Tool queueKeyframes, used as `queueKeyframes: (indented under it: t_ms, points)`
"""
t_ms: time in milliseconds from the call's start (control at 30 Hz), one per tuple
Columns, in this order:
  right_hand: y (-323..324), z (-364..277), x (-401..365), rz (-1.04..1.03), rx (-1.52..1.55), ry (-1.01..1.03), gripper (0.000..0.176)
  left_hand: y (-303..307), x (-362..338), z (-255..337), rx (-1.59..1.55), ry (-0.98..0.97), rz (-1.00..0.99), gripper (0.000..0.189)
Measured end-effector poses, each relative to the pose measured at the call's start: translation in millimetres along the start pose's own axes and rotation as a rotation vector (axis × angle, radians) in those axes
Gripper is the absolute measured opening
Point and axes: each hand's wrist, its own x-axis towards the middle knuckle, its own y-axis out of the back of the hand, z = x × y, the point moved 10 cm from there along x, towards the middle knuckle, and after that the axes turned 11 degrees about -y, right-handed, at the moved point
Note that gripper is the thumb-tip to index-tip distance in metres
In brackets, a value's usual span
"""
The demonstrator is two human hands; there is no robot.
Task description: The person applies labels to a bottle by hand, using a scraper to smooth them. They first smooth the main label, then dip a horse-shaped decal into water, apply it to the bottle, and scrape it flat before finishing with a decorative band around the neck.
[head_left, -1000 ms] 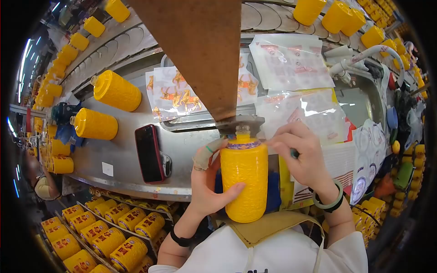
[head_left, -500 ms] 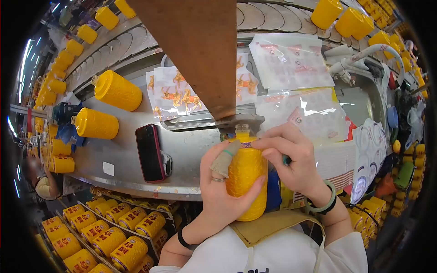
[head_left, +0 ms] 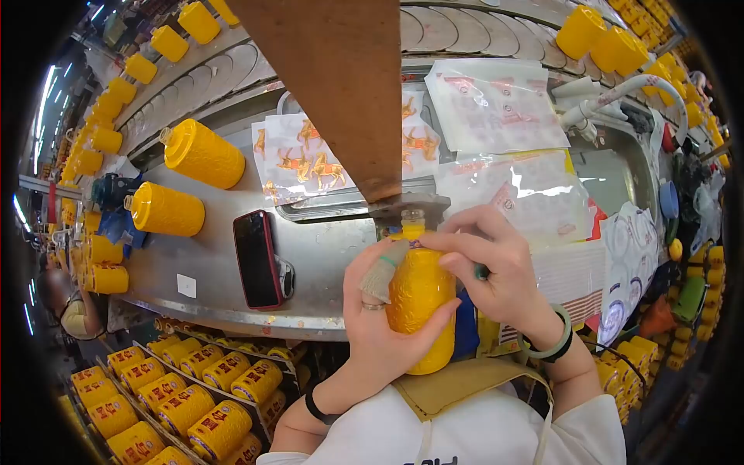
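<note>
My left hand (head_left: 376, 310) wraps round a yellow embossed bottle (head_left: 421, 306) with a clear glass mouth, held upright against my apron. A pale cover sits on one finger of that hand, and a ring is below it. Across the bottle's neck lies a small purple patterned label (head_left: 415, 244). My right hand (head_left: 496, 260) is curled, with its index fingertip pressing the label's right end and the thumb just below. Something dark green shows among its fingers; I cannot make out what it is.
A brown post (head_left: 341, 85) comes down in front of the bottle. Two yellow bottles (head_left: 203, 153) and a phone (head_left: 257, 260) lie on the metal table to the left. Sticker sheets (head_left: 496, 108) lie ahead. A conveyor (head_left: 457, 32) carries bottles behind; crates of labelled bottles (head_left: 186, 403) stand lower left.
My right index finger has shifted slightly left along the neck label. The left hand keeps its hold on the bottle. The view has moved a little.
</note>
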Motion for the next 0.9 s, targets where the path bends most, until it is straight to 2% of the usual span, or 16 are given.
queueKeyframes:
  t_ms: [67,200,267,300,367,400,433,500,633,800,867,900]
  points:
    - [1,1,-1,0.003,-0.003,0.003,0.020,2,3,4,0.059,-0.027,0.019,0.070]
    - [6,8,-5,0.033,-0.011,-0.014,0.018,3,1,-1,0.053,-0.027,0.000,0.068]
    - [12,15,-6,0.038,-0.089,-0.013,0.016,-1,-11,-29,-0.258,0.073,0.033,0.067]
    - [15,19,-5,0.043,-0.168,-0.008,0.014,-2,-15,-37,-0.257,0.073,0.033,0.067]
    - [19,16,-3,0.051,-0.213,0.001,0.012,-6,-24,-62,-0.701,0.223,0.119,0.072]
    - [21,12,-1,0.061,-0.146,0.006,0.013,-4,-24,-60,-0.570,0.201,0.044,0.074]
    - [22,8,-1,0.070,-0.078,0.008,0.014,-3,-23,-55,-0.571,0.202,0.043,0.074]
    - [13,2,1,0.052,-0.027,-0.004,0.015,7,-11,-22,-0.131,0.029,-0.009,0.074]
    - [-4,-3,4,-0.007,0.029,0.048,0.019,-1,0,1,0.047,-0.029,-0.053,0.077]
    - [5,4,0,0.023,0.025,0.009,0.014,3,-3,-7,0.077,-0.034,-0.055,0.077]
    - [14,15,-3,0.056,-0.062,-0.012,0.013,-2,-16,-38,-0.311,0.126,-0.023,0.078]
    - [17,17,-4,0.057,-0.061,-0.013,0.013,-1,-17,-43,-0.311,0.127,-0.025,0.078]
